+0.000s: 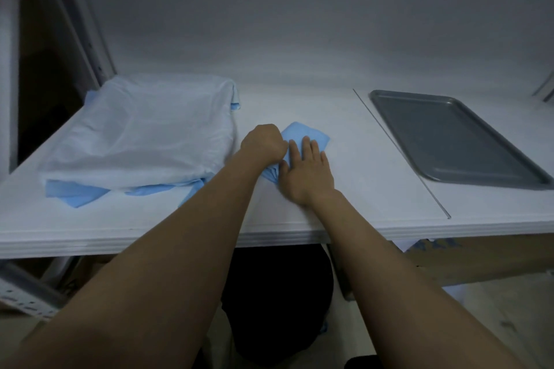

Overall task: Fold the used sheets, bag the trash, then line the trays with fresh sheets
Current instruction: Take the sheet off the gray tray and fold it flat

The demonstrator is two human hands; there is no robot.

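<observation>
A small folded blue sheet [311, 135] lies on the white table [299, 105] in the middle. My right hand [305, 172] lies flat on it with fingers straight, pressing it down. My left hand [263, 142] is curled into a fist at the sheet's left edge; whether it pinches the sheet is hidden. On the right lies a bare grey metal tray [455, 141]. To the left a white translucent plastic bag [144, 132] lies over more blue sheets [75, 193] that stick out from under it.
A thin seam [401, 156] runs across the tabletop between the sheet and the tray. A metal shelf post [87, 24] stands at the back left. Under the table are a dark round bin [275, 302] and a cardboard box [467, 257].
</observation>
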